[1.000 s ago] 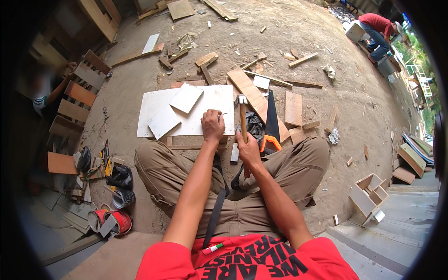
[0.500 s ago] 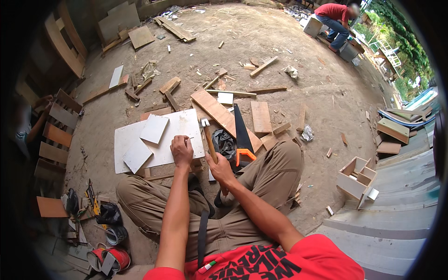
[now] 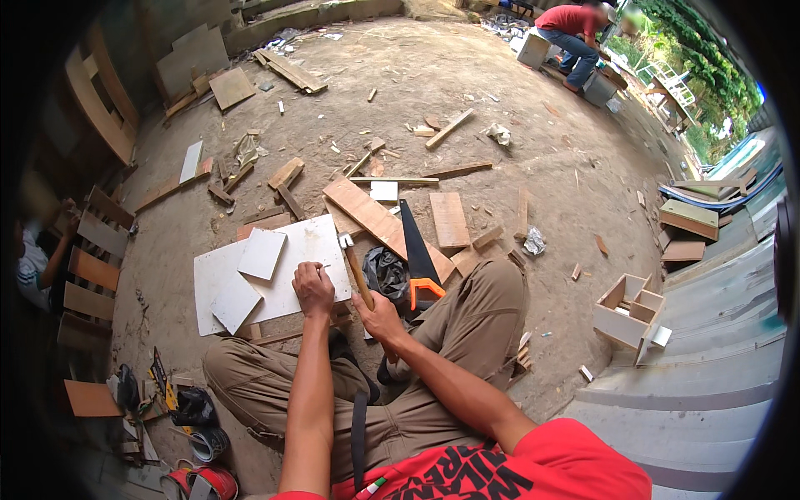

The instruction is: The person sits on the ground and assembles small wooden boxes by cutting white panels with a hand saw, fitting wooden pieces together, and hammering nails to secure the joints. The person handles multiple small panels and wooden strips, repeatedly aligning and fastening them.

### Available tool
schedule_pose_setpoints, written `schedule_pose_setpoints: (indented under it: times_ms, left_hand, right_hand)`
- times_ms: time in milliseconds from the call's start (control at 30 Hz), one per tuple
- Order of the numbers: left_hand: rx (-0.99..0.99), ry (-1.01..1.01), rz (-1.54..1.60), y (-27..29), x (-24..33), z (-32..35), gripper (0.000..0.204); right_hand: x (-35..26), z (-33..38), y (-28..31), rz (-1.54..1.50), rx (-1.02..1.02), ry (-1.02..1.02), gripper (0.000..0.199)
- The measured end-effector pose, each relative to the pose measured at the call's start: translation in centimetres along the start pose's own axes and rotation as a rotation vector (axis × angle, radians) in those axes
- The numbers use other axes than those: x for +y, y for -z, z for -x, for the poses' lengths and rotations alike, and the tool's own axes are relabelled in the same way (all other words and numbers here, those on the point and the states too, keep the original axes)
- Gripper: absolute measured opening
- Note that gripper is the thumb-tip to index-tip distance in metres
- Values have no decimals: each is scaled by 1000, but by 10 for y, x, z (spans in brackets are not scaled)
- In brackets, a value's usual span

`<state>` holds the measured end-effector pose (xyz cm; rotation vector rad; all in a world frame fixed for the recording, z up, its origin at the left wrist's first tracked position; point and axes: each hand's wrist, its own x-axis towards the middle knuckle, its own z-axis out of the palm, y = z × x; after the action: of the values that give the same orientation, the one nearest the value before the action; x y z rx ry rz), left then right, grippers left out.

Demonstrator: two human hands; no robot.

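Observation:
My left hand [image 3: 313,289] rests at the right part of a large white board [image 3: 318,237], fingers pinched on what looks like a thin nail [image 3: 326,266]. My right hand [image 3: 379,317] is wrapped round the wooden handle of a hammer [image 3: 357,270]. The hammer's pale metal head is up, by the board's right edge. Two smaller white panels [image 3: 262,253] [image 3: 237,301] lie on the board, left of my left hand. Right of the hammer are a crumpled black plastic bag [image 3: 386,272] and a handsaw [image 3: 418,242] with an orange handle.
Brown planks [image 3: 379,215] and wood scraps lie on the dirt floor ahead. A small partitioned wooden box [image 3: 623,310] stands at the right by corrugated metal sheeting [image 3: 692,400]. A person [image 3: 571,42] bends at the far right; another person [image 3: 37,262] is at the left by a slatted wooden piece [image 3: 90,275].
The whole view has shifted slightly, so the floor and boards sit differently in the picture. Both hands, the hammer and the white board keep nearly the same places relative to each other.

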<state>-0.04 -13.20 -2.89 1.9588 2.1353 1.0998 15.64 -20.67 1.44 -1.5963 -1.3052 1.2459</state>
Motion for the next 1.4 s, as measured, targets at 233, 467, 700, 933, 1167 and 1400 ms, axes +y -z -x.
schedule_pose_setpoints:
  times_ms: [233, 467, 700, 933, 1167, 1400]
  left_hand:
    - [-89, 16, -94, 0, 1, -5, 10]
    - [-54, 81, 35, -6, -10, -11, 12]
    - [-30, -72, 18, 0, -9, -2, 15]
    - [-104, -33, 8, 3, -3, -5, 14]
    - [-59, -64, -63, 4, 0, 1, 22]
    - [-63, -159, -205, 4, 3, 15, 31]
  right_hand:
    - [-4, 2, 2, -8, -16, -24, 49]
    - [-5, 2, 2, -11, -2, -9, 48]
    - [-2, -1, 2, -26, 25, -6, 50]
    - [2, -2, -2, -27, 45, 20, 49]
    - [8, -5, -4, -26, 63, 30, 47]
    - [7, -7, -3, -13, 34, 5, 49]
